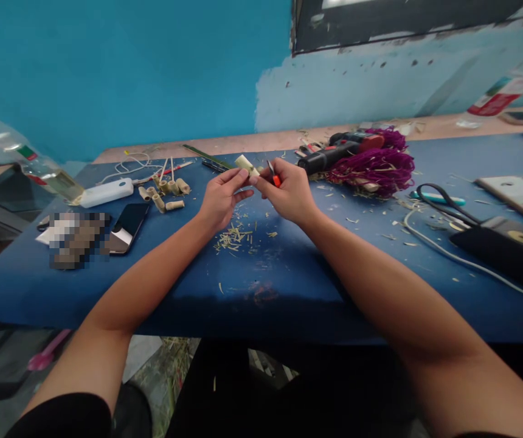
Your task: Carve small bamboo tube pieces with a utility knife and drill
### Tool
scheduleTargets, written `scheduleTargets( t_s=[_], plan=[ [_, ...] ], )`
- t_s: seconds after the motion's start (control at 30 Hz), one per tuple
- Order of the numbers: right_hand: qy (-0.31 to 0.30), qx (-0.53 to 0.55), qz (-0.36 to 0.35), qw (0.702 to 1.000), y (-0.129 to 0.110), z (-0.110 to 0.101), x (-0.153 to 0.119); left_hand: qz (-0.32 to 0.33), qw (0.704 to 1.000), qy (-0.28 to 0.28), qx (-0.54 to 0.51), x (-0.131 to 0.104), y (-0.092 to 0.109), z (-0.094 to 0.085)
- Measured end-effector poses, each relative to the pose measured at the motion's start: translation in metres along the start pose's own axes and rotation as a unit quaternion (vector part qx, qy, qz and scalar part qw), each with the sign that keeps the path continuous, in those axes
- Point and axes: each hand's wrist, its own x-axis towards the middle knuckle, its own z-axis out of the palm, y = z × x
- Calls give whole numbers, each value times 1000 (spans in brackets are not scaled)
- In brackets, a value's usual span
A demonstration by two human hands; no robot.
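Note:
Between both hands, above the middle of the blue-covered table (289, 261), is a short pale piece (244, 163) that looks like cut bamboo. My left hand (222, 196) pinches its near end between thumb and fingers. My right hand (290, 190) is closed around a small knife (277, 179) with an orange part and a dark tip pointing up; its thumb also meets the pale piece. Part of the knife is hidden in the palm. Thin pale shavings (233, 238) lie on the table below the hands. Several short bamboo tubes (159, 201) lie to the left.
A phone (129, 228), a white power bank (106, 193) and a bottle (42, 167) are on the left. At the back right, a power drill (341, 152) rests against purple fibre (375, 170). A black case (508, 249) and white cable (453, 252) lie at right.

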Motion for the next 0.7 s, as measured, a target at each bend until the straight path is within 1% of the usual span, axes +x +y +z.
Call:
scheduleTargets(
  t_s=[0.1,0.2,0.3,0.37,0.53,0.7],
  plan=[
    [-6,-29,-30,999,-3,-7,-1,-14,1000,17,-7,3,3,-1],
    [-32,-101,-48,993,-7,-13,-1,-27,999,33,-12,3,6,0],
    [-75,-184,-41,979,-9,-15,-1,-27,999,38,-28,3,7,2],
    [-95,-219,-28,971,-10,-15,-1,-32,998,35,-42,3,8,3],
    [-108,-256,-21,960,-10,-14,-1,-48,996,41,-62,2,10,5],
    [-125,-264,-25,956,-13,-14,-2,-63,998,5,-25,-3,10,6]
  ],
)
